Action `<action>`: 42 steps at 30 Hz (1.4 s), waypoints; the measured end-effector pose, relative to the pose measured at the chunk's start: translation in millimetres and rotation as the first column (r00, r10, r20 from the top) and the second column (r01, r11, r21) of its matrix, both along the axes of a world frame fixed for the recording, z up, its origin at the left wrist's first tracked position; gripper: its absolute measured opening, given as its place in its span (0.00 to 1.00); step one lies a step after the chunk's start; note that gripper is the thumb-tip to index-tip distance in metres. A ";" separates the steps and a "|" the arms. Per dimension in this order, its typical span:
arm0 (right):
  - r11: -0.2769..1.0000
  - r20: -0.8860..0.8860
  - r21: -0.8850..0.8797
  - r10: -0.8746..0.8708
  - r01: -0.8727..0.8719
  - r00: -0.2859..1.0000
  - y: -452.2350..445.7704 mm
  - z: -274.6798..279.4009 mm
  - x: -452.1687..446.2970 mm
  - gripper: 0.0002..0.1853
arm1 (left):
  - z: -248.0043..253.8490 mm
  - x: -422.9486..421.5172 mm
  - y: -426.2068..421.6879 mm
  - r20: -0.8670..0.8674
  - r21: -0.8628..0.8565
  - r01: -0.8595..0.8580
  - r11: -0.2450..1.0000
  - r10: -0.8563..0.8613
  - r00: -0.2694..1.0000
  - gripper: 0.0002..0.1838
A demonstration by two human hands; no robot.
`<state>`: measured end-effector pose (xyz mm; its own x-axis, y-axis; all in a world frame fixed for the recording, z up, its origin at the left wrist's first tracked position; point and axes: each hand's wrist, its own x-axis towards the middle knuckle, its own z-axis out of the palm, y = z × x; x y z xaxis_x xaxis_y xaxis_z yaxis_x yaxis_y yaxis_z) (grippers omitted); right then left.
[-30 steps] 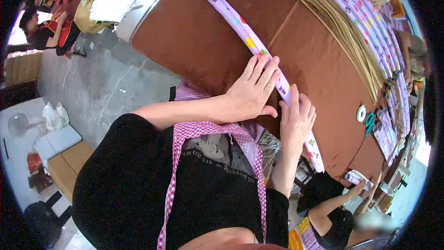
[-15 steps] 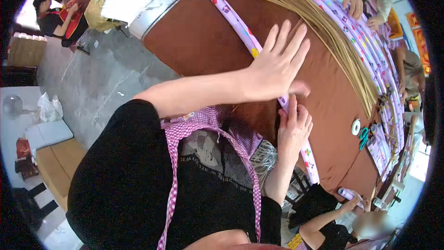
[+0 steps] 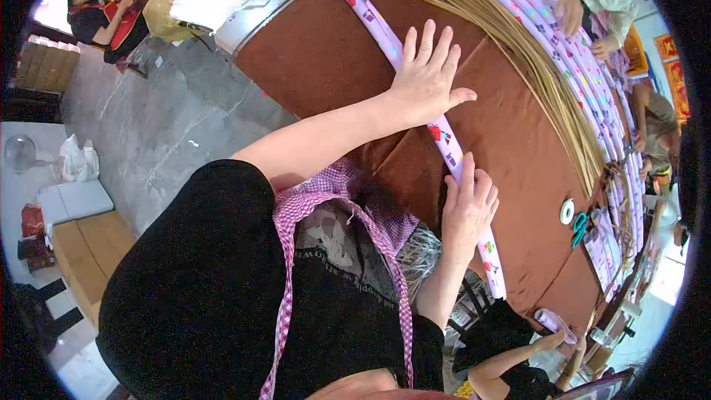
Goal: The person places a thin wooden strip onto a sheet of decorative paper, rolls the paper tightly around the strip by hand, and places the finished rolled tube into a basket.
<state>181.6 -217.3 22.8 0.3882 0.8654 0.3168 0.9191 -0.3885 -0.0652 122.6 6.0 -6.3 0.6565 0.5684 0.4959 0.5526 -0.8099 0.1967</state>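
Note:
A long lilac paper roll [image 3: 440,138] printed with colourful shapes lies slantwise on the brown cloth-covered table. My left hand [image 3: 429,78] rests palm down across its upper middle, fingers spread and thumb out to the right. Lower down, my right hand [image 3: 471,204] lies over the roll with its fingers stretched along it and slightly apart. The surface under both palms is hidden. The roll's lower end sticks out below my right hand, near the table edge.
Thin brown sticks [image 3: 518,52] lie beyond the roll, beside several lilac rolls [image 3: 552,44]. White tape [image 3: 566,212] and teal scissors [image 3: 579,230] are at the right. Co-workers' hands [image 3: 569,11] show at the upper right; another person [image 3: 518,370] holds a small roll at the lower right.
My left hand has lifted off the roll's middle, moved up and left along it, and come down again. My right hand stays on the lower part. The view has shifted slightly.

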 end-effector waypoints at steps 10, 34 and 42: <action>1.000 0.056 0.006 -0.006 0.006 0.998 -1.0 -3.9 -1.1 0.28 | -4.5 -7.5 -5.1 0.056 -0.103 -0.059 0.993 0.065 0.996 0.44; 0.974 -0.081 -0.069 0.211 -0.217 0.974 65.9 27.5 -3.1 0.29 | -4.9 -39.9 -4.2 0.080 -0.018 0.153 0.988 -0.151 0.985 0.45; 0.977 -0.086 -0.022 0.212 -0.214 0.974 90.8 1.8 -16.4 0.12 | -9.6 -41.5 -1.8 0.233 0.000 0.203 0.979 -0.198 0.952 0.40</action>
